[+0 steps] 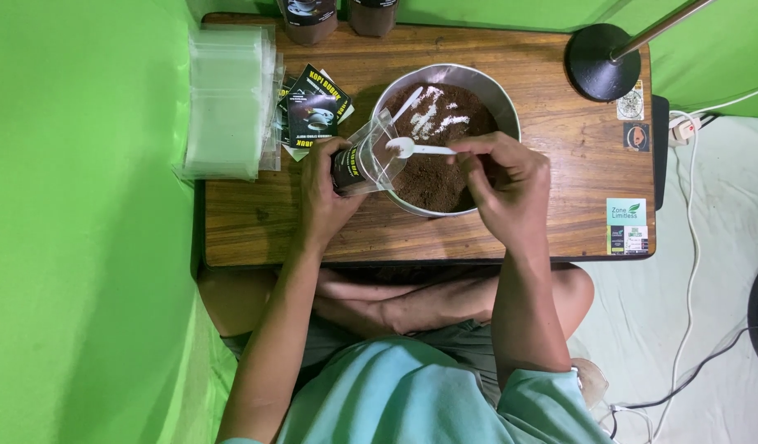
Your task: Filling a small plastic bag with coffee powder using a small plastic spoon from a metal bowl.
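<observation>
bowl (500, 97): plain silver-grey metal, seen at the middle of the table
powder (432, 177): dark brown, streaked with white, inside the bowl
spoon (412, 149): white, over the bowl's left rim
pouch (364, 160): clear film with a black label printed in yellow, left of the bowl
table (560, 164): warm brown wood grain
lamp base (601, 62): black, right of the bowl
backdrop (83, 247): bright green, left of the table

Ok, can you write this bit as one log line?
left hand: holds pouch | right hand: spoon at pouch mouth | bowl: brown powder
</observation>
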